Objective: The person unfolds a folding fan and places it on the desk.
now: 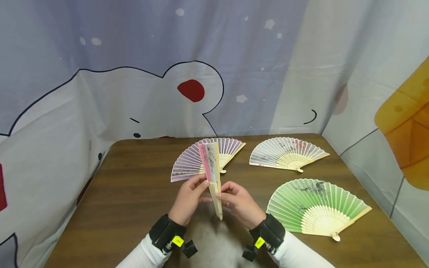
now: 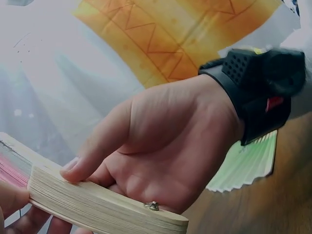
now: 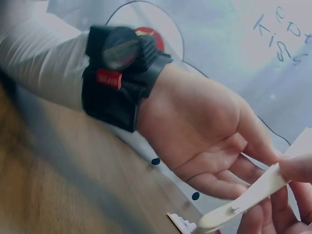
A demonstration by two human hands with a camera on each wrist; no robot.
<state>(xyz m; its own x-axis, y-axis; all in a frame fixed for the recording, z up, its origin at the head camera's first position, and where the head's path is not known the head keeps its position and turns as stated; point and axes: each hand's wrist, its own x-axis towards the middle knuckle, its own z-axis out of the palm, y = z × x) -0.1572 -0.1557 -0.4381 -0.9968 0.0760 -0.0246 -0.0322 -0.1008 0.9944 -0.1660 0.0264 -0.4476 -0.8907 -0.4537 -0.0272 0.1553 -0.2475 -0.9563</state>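
Two hands are on one nearly closed pink fan (image 1: 213, 168), held upright above the counter (image 1: 134, 193) with its pivot end pointing down toward the person. The left hand (image 1: 188, 198) pinches the slats from the left with thumb and fingertips, and the right hand (image 1: 238, 203) pinches them from the right, so both are curled round the same stack of bamboo ribs. The left wrist view shows the ribs packed tight, with the rivet (image 2: 152, 205) near the heel of the right palm. Judging from that, the step in hand looks like squaring up or working the folds, and the sensible way is to keep the grip low on the ribs near the pivot, not on the paper, since the paper leaf would probably crease or tear under a pinch. Even pressure from both sides should keep the outer guards lined up. Three open fans lie flat on the counter: a purple fan (image 1: 201, 158) right behind the held one, a white fan (image 1: 285, 152) farther right, and a green fan (image 1: 315, 206) near the right hand.
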